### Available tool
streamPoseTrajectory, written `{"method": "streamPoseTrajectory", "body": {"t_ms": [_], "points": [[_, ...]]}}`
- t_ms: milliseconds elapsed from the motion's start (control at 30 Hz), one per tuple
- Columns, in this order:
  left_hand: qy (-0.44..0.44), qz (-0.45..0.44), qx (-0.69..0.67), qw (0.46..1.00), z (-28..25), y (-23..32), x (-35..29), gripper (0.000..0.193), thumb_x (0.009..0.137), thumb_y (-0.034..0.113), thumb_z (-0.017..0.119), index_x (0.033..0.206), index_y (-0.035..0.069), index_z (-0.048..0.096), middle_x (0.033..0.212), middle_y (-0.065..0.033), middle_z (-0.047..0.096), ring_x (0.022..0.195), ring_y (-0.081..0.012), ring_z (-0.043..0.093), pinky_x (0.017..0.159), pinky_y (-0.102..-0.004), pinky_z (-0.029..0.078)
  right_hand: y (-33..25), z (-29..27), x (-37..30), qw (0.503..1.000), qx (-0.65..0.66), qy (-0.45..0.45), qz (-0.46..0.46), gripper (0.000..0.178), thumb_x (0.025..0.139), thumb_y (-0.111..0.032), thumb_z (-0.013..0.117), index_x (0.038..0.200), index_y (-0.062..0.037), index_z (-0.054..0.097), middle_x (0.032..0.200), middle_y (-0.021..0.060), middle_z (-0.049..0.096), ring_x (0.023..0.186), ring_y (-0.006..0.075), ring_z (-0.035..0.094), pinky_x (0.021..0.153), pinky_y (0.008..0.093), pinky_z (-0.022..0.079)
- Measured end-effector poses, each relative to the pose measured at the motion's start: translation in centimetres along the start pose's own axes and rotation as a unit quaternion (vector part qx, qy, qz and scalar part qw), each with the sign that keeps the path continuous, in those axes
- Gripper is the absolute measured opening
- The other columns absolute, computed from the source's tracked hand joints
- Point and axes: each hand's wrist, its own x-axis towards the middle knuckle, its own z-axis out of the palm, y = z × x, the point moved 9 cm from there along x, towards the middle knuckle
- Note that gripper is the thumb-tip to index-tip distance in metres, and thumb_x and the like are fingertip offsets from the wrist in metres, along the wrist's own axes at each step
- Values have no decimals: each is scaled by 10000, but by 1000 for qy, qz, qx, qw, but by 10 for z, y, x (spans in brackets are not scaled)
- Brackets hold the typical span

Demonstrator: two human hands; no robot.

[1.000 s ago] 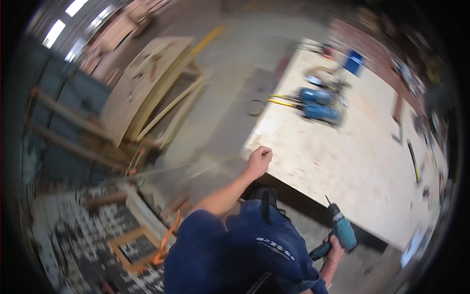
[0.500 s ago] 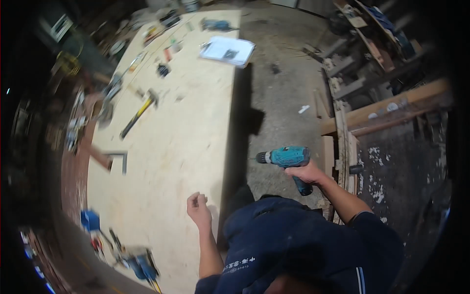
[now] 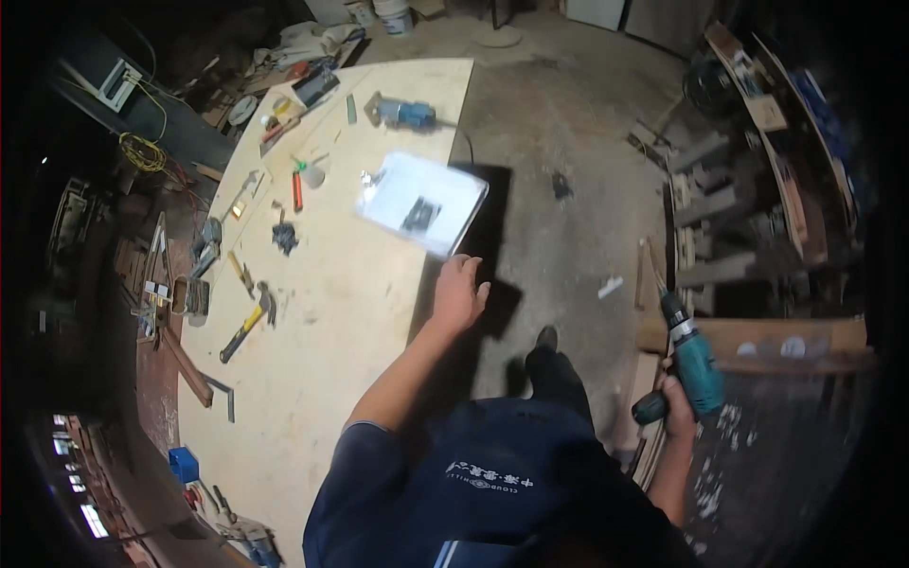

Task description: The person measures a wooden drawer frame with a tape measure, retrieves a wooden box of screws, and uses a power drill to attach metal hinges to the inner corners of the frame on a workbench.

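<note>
Vs 0.5 s ago: I've got the left hand (image 3: 460, 295) up at the near corner of the clipboard (image 3: 447, 192), on the table (image 3: 331, 303) edge. Fingers part-open, thumb apart; can't confirm contact. Right hand (image 3: 678, 409) wraps the drill (image 3: 699, 371), now aimed forward, not tableward.

Bearing surface: a long, pale wooden tabletop (image 3: 346, 327), clock read from its middle with 12 at the far end. On it: a blue-bodied power tool (image 3: 407, 114) at 1 o'clock; a flat clipboard with white paper (image 3: 423, 197) at 2, overhanging the edge; a slim red tool (image 3: 297, 192) between 11 and 12. At 8, a yellow-and-black-handled hammer (image 3: 245, 332); at 7, a grey L-shaped square (image 3: 231, 403).
</note>
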Motion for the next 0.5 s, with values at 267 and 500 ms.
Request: {"method": "streamPoseTrajectory", "body": {"t_ms": [267, 500], "points": [[13, -7, 288, 957, 85, -48, 200, 513, 839, 206, 629, 1340, 113, 567, 1385, -188, 516, 1322, -371, 447, 1046, -548, 381, -40, 30, 243, 983, -142, -75, 83, 351, 814, -67, 684, 1160, -15, 663, 1017, 49, 665, 872, 152, 625, 756, 320, 521], [-209, -166, 253, 930, 127, -117, 261, 240, 900, 191, 544, 1097, 96, 643, 1313, -181, 527, 1250, -352, 469, 1011, -512, 372, 8, 66, 468, 953, -257, -136, 90, 338, 766, -117, 706, 1095, -41, 706, 951, 39, 688, 869, 178, 645, 781, 341, 519]]}}
